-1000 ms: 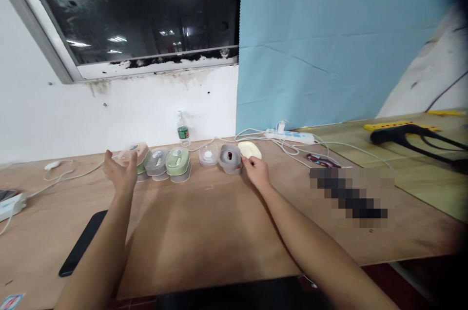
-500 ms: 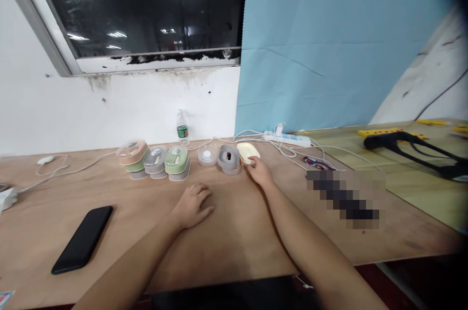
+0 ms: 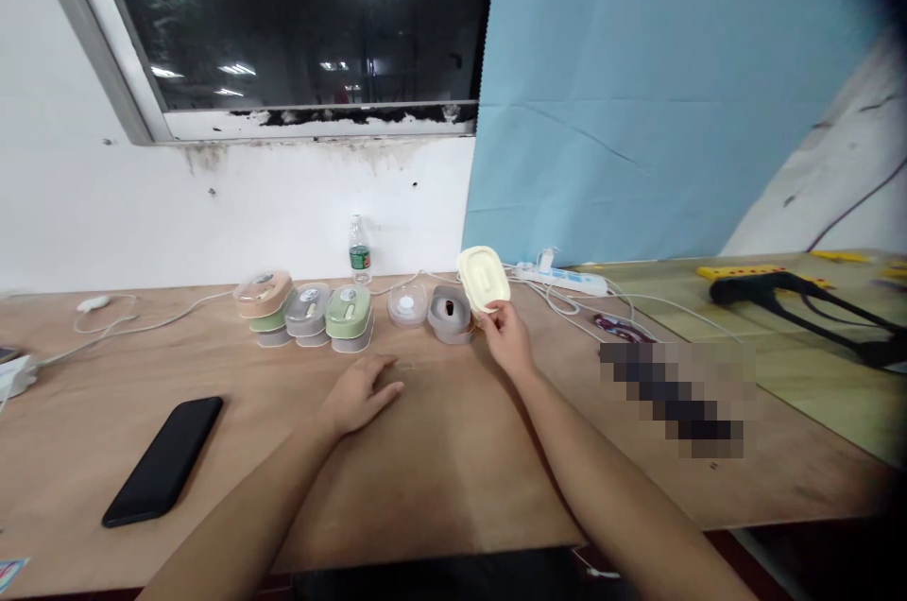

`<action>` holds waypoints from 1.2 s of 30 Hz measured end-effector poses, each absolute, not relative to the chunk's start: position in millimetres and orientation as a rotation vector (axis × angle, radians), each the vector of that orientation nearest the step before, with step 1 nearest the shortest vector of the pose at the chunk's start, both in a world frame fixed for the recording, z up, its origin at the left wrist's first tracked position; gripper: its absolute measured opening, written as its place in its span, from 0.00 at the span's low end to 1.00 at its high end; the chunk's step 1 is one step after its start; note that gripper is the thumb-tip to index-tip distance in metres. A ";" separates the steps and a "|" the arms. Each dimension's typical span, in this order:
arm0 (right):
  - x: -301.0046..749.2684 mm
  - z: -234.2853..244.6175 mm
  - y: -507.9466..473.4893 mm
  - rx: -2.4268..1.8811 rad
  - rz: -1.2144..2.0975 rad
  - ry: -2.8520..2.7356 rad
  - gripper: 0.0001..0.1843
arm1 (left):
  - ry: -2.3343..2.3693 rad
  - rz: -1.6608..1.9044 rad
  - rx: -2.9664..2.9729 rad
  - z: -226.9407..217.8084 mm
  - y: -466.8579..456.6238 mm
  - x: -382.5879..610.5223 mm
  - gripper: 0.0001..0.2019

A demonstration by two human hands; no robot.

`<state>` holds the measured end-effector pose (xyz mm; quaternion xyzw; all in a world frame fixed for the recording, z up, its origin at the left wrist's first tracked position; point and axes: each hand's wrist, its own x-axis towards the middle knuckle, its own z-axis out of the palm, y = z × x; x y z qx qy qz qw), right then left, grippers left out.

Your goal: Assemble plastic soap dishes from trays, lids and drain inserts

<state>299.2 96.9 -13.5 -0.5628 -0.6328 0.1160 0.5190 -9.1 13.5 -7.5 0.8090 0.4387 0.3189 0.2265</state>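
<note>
My right hand pinches the lower edge of a cream oval lid and holds it tilted up above the wooden table. Just left of it sits a grey oval box with something dark inside. My left hand lies flat on the table, fingers spread, holding nothing. Beyond it stands a row of small oval boxes: a clear one, a green one, a grey one and a peach one stacked on another.
A black phone lies at the front left. A small water bottle stands by the wall. A white power strip with tangled cables lies at the right, and a black and yellow tool further right.
My left hand dropped from raised near the peach box to flat on the table. My right hand lifted the cream lid off the table and tilted it upright.
</note>
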 end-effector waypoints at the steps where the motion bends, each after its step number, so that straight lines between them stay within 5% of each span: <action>1: 290.5 -10.8 90.4 -1.309 0.293 -1.562 0.18 | 1.187 0.920 2.097 -6.7 14.4 -9.5 0.27; 6: 243.5 -7.5 57.8 -1.104 0.352 -1.865 0.13 | 0.896 0.955 1.287 1.5 21.6 -12.6 0.46; 10: 220.1 -11.2 43.5 -0.900 0.451 -2.153 0.09 | 0.797 1.019 1.142 6.2 25.6 -19.1 0.49; 18: 224.6 -11.3 44.6 -1.008 0.638 -2.235 0.11 | 1.098 1.145 1.263 -9.8 35.0 -20.1 0.29; 29: 231.0 -6.3 52.4 -1.152 0.550 -2.074 0.19 | 1.530 0.716 2.134 -5.7 21.9 -21.6 0.16; 36: 245.7 -12.8 71.1 -1.354 0.486 -1.832 0.33 | 1.647 0.703 2.120 -7.7 24.8 -22.8 0.21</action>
